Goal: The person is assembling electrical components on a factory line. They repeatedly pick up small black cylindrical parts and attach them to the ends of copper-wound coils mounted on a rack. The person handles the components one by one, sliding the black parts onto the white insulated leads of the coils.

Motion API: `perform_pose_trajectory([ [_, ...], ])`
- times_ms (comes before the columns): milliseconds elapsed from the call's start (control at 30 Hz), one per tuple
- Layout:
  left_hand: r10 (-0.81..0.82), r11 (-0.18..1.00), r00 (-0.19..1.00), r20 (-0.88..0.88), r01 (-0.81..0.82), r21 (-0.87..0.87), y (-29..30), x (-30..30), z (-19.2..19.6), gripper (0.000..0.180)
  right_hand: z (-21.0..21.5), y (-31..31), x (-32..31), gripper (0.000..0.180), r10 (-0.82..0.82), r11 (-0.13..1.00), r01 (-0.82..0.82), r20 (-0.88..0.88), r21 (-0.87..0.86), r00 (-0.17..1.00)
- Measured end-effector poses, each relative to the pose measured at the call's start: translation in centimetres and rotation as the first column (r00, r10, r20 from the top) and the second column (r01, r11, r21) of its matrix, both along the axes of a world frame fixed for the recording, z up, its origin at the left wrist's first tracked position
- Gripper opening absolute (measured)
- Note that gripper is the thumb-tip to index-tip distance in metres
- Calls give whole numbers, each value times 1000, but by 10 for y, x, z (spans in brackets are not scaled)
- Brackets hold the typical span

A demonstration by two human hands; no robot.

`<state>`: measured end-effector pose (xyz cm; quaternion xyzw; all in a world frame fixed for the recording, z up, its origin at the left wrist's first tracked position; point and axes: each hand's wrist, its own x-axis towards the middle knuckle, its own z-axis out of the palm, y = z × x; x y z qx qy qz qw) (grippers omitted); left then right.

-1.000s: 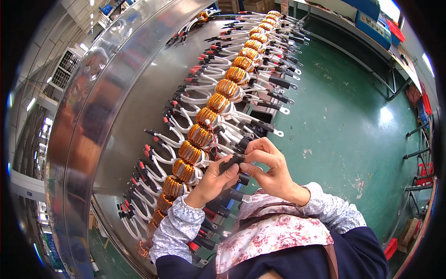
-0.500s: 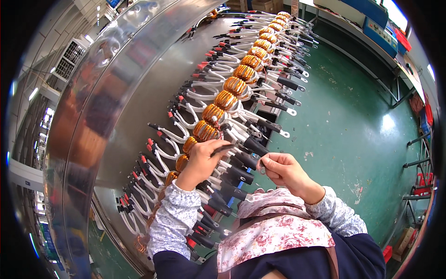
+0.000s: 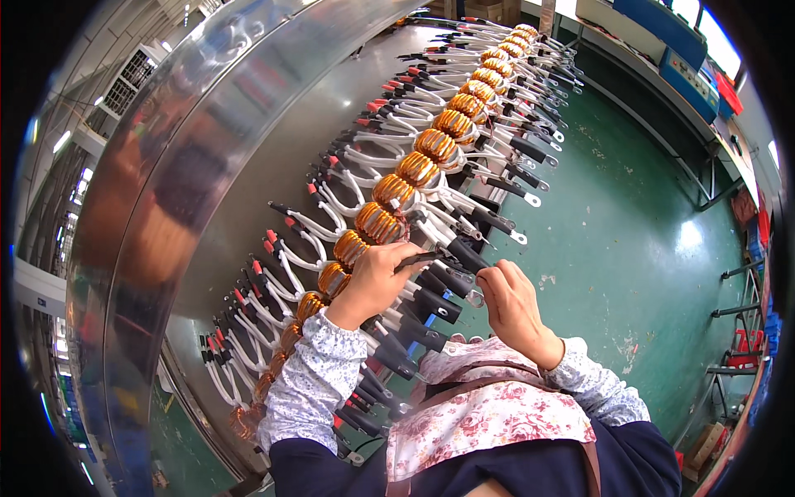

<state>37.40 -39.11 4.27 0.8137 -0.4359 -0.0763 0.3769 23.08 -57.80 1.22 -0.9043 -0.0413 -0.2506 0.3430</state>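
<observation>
My left hand [image 3: 374, 277] reaches forward with the wrist nearly straight, knuckles up and fingers curled under in a closed pinch, the forearm coming up from the lower edge in a pale patterned sleeve. My right hand [image 3: 511, 302] sits just beside it, a little nearer my body, its back toward me and its fingertips [image 3: 487, 278] drawn together in a pinch, wrist bent slightly inward.

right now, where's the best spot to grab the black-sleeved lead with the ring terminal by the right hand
Probably pinch the black sleeve just behind the ring terminal, coming from the green floor side: that end juts free past the copper coils, while the right hand is already beside it.
</observation>
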Motion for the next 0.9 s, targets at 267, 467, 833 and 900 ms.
perform_pose_trajectory([
  [267,-4,1000,1000,5,4,-13,0,0,1,19,-4,-2,1,28,28,934,20,128,-357,991],
  [467,0,999,1000,-5,0,-36,0,0,-1,19,-8,-4,5,31,61,911,10,159,-411,985],
  [833,1,1000,1000,13,-1,-20,-2,-1,1,20,-23,21,29,20,-113,968,100,-41,-232,993],
  [900,1,1000,1000,4,-1,-15,-2,0,0,20,-14,18,35,28,-103,994,91,-213,-63,972],
])
